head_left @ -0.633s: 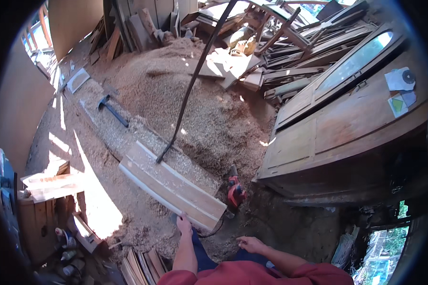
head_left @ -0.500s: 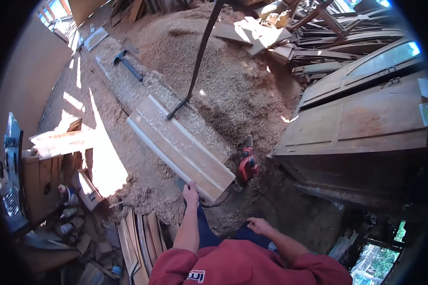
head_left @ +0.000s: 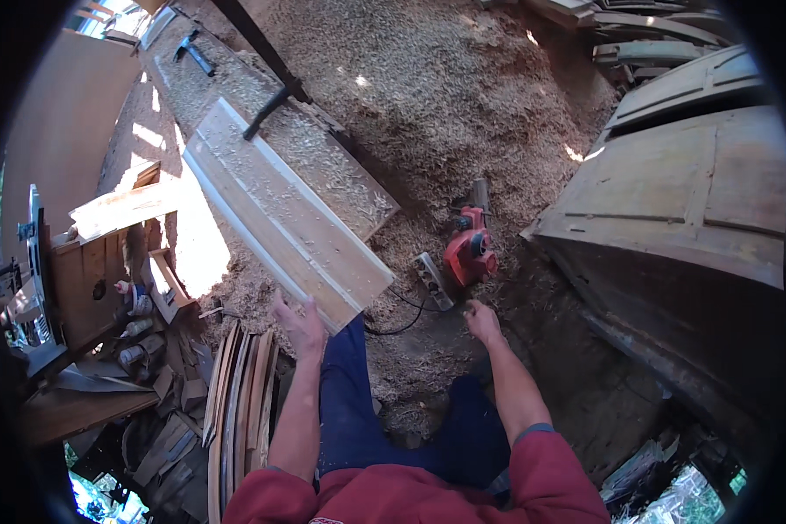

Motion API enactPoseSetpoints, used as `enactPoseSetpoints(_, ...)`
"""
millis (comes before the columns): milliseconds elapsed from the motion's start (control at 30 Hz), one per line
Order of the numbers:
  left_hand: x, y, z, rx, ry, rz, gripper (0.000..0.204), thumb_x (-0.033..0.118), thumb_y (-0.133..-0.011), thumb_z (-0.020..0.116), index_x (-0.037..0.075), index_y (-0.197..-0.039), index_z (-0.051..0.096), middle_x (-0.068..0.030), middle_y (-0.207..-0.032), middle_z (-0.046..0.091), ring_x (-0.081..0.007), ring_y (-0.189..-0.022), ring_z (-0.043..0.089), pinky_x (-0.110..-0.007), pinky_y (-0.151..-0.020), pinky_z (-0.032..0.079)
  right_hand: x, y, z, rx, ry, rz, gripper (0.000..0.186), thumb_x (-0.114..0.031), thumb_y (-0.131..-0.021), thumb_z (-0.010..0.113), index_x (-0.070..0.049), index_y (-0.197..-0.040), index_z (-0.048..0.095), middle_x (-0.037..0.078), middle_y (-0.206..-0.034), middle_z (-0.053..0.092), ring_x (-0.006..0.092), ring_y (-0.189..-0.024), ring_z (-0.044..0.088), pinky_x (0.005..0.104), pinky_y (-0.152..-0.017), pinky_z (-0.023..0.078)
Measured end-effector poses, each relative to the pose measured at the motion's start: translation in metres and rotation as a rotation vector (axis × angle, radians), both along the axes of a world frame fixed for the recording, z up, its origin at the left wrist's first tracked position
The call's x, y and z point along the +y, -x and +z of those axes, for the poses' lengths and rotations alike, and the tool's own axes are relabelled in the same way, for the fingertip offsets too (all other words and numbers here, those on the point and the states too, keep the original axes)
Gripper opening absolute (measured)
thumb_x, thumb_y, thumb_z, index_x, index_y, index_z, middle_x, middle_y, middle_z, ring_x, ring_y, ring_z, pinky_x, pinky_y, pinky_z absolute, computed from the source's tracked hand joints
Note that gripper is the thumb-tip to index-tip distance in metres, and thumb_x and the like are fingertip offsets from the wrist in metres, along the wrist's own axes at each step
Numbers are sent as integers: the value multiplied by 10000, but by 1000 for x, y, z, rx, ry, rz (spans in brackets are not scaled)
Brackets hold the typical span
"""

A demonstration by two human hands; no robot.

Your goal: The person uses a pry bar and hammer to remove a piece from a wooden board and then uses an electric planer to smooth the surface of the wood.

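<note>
Fingers of the left hand (head_left: pixel 300 330) are spread apart at the near end of the long light-brown wooden board (head_left: pixel 288 218); whether they touch its edge, I cannot tell. Fingers of the right hand (head_left: pixel 483 321) are bent and near each other, to the right of the board's near end; if they close on something, I cannot tell.

Under the board is the long low wooden worktop (head_left: pixel 362 196), dusted with pale shavings. Beyond the board, on this worktop, lies the dark hammer with a bluish head (head_left: pixel 199 59). To the board's right spreads the big brown heap of wood shavings (head_left: pixel 428 96), and farther right stands the brown panelled wooden cabinet (head_left: pixel 664 175). On the board's left, sunlight makes a bright patch on the ground; nearer to the person is the bundle of thin wooden slats (head_left: pixel 244 384).

The board carries whitish bands along its length and scattered shavings on its face. The bent foot of the dark, slanting bar (head_left: pixel 258 44) rests upon its far part. The red and black power tool (head_left: pixel 470 253) lies right of the board, just beside the right hand.
</note>
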State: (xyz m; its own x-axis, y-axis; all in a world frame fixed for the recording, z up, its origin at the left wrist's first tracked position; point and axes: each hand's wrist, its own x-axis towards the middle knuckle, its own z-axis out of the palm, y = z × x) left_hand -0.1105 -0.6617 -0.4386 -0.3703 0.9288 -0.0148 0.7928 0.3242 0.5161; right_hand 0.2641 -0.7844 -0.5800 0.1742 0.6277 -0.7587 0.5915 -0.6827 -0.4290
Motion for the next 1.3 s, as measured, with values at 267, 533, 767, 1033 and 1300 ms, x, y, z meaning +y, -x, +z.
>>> enactPoseSetpoints(267, 112, -59, -21, 505, 195, -265, 846, 659, -974, 359, 103, -1588, 190, -203, -1648, 96, -393, -1525, 37, -609, -1188, 6, 62, -23, -86, -87, -258, -453, 560, -244, -852, 719, -88, -1365, 558, 179, -1145, 653, 340, -1029, 652, 418, -908, 519)
enactPoseSetpoints(533, 116, -60, -27, 503, 171, -264, 863, 660, -963, 390, 97, -1586, 191, -220, -1642, 99, -394, -1527, 22, -613, -1187, -20, 83, 11, -149, -300, -363, -122, 596, -275, -783, 789, -5, -1229, 502, 233, -1142, 641, 443, -1062, 607, 492, -916, 476)
enactPoseSetpoints(767, 128, -72, -21, 347, 50, -273, 874, 620, -942, 467, 53, -1565, 234, -262, -1623, 113, -427, -1515, 58, -600, -1195, 26, 96, -94, -164, -98, -487, -541, 330, -18, -803, 623, -48, -1115, 519, 61, -794, 585, 156, -542, 532, 326, -507, 486)
enactPoseSetpoints(1033, 119, -44, -8, 299, 38, -261, 851, 584, -934, 511, 51, -1550, 266, -258, -1616, 132, -423, -1514, 56, -592, -1202, 33, 55, -6, 55, 356, -455, -955, 166, -25, -840, 635, -23, -993, 573, 41, -624, 542, 149, -499, 541, 296, -482, 471)
enactPoseSetpoints(1300, 50, 8, 21, 70, 20, -85, 766, 497, -941, 571, 12, -1486, 338, -267, -1599, 160, -378, -1494, 169, -516, -1207, 141, -75, 69, 269, 302, -426, -864, 259, 18, -871, 667, 2, -1092, 531, 52, -805, 572, 108, -507, 537, 267, -455, 472)
